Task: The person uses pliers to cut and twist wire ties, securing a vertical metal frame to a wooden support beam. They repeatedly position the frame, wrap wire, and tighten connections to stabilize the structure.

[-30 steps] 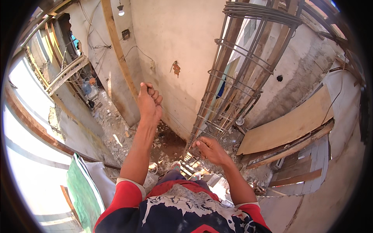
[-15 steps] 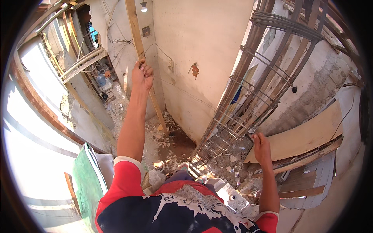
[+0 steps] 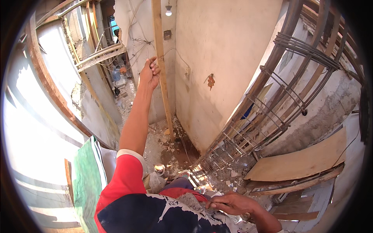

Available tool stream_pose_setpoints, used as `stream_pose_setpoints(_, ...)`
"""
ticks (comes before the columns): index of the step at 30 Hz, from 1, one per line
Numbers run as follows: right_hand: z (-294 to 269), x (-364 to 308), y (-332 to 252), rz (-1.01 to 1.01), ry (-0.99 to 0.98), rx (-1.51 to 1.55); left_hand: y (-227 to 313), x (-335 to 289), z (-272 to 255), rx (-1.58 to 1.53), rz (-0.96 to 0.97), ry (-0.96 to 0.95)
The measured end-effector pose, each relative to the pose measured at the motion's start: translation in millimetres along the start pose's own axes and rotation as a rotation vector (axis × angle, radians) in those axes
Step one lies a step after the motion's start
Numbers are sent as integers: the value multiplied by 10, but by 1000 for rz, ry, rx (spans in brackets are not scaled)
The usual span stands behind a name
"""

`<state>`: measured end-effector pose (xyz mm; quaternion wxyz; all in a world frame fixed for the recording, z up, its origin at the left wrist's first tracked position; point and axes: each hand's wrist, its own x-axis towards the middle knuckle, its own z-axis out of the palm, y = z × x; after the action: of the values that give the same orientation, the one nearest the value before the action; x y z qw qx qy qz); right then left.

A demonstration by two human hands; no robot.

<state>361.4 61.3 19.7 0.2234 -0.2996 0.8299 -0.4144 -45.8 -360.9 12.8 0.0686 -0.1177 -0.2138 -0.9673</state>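
Note:
My left hand is raised at the end of a stretched arm, beside the upright wooden post. Its fingers are curled into a pinch close to the post's edge; anything between them is too small to make out. A thin pale string dangles near the lower part of the post, and its upper end cannot be traced. My right hand is low in front of my shirt, its fingers closed and pointing left. What it holds, if anything, is hidden.
A rebar cage leans diagonally at right with timber and bundled rods. Broken rubble covers the floor around the post. Bent boards lie at right, and a green sheet stands at left. A lit bulb hangs by the wall.
My right hand has dropped from beside the rebar cage to in front of my body. A thin line stretched rightward from my left hand now no longer shows; string hangs by the post. The view has shifted left.

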Motion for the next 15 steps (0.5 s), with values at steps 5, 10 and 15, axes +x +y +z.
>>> stream_pose_setpoints(5, -607, -339, 573, 207, 1004, 50, -76, -147, 185, 6, -62, 50)
stream_pose_setpoints(10, 328, -121, 1045, 255, 354, -160, 4, 116, -214, 14, 114, 157)
stream_pose_setpoints(15, 246, -202, 743, 260, 573, 171, 118, -183, -955, 82, 20, 369)
